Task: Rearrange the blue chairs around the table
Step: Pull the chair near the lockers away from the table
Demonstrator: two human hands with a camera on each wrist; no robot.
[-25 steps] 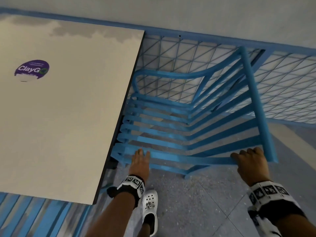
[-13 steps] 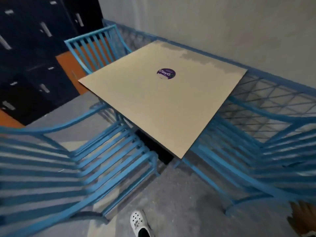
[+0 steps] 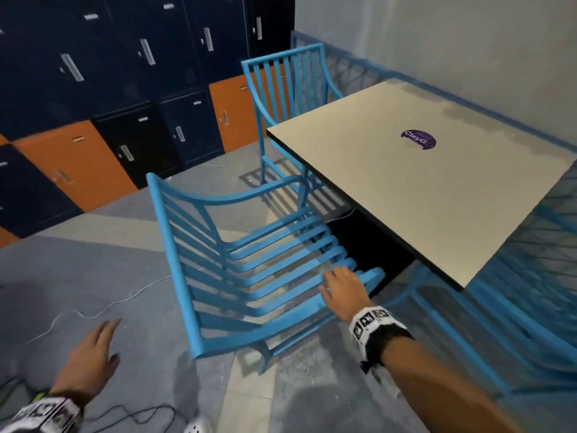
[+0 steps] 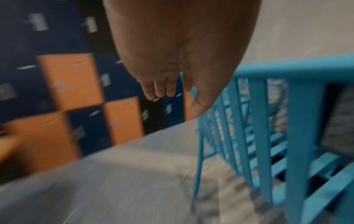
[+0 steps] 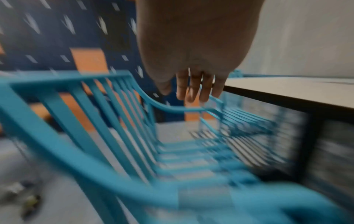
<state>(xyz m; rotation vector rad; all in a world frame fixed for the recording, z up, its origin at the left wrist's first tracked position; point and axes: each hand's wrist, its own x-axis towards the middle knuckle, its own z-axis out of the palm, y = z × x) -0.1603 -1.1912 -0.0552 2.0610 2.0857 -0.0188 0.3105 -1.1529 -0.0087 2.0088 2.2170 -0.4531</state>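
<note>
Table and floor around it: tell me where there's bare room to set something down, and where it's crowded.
The table is bare around its purple sticker. Open floor lies between the lockers and the nearest chair, crossed by thin cables. Crowded: the table's near corner, where that chair, the right hand and another blue chair meet.

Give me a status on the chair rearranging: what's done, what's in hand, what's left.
Looks done: the far chair stands upright at the table, seat partly under its edge. In hand: the right hand reaches over the near chair armrest; no grip shows. The left hand hangs free. Left: squaring that angled chair to the table.
</note>
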